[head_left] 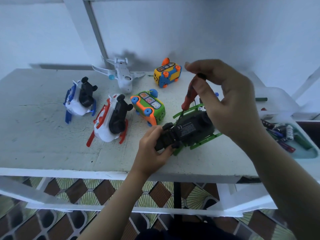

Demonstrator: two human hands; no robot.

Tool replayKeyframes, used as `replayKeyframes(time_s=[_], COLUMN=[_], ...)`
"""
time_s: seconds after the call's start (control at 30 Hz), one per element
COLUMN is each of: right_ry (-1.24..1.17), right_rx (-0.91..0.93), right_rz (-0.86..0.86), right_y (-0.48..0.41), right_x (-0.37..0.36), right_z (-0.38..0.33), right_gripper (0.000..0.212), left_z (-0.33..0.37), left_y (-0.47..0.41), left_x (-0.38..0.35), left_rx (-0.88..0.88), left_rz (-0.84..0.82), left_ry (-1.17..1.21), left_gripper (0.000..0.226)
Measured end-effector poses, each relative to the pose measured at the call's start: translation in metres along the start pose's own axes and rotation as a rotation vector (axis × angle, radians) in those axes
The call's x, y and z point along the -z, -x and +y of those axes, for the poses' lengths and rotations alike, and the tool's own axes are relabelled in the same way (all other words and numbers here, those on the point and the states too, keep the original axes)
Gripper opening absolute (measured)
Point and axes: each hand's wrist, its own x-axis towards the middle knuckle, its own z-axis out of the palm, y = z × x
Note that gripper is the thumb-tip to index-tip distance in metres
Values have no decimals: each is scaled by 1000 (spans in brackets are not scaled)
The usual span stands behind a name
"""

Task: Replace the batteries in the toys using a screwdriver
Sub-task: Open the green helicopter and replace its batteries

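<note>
The left hand (152,148) and the right hand (230,101), both over the white table (52,135), are bare, and their visible nails are painted dark, almost black. The forearms crossing the table's near edge are uncovered to the elbow. Below that edge, between the forearms, shows a patch of dark clothing (173,234).

White painted table (43,146) above brown, fan-patterned floor tiles (102,189)
</note>
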Motion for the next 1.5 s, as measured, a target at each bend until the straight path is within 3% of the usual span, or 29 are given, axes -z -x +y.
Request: replayKeyframes(time_s=[0.13,0.3,0.43,0.67,0.93,1.13,1.4,1.5], right_ry=[-13,61,74,-24,7,20,41,8], right_rx=[-15,-20,-2,10,53,35,44,24], right_rz=[-29,94,87,-143,88,27,108,43], right_y=[1,1,1,5,6,8,7,8], right_x=[0,-2,-1,-1,-5,-2,-2,2], right_z=[3,0,-2,0,-6,-2,-4,-4], right_gripper=[21,24,27,26,17,22,12,22], left_z=[-1,2,4,4,3,3,-1,-1], left_y=[0,0,0,0,-1,-1,-3,-2], left_x=[0,0,1,0,1,0,0,-1], left_rx=[6,-2,-11,-10,11,9,7,-1], left_rz=[-7,1,12,10,4,13,35,38], left_ry=[4,6,-2,2,-7,-4,-30,-38], left_gripper=[35,34,34,34,34,35,31,33])
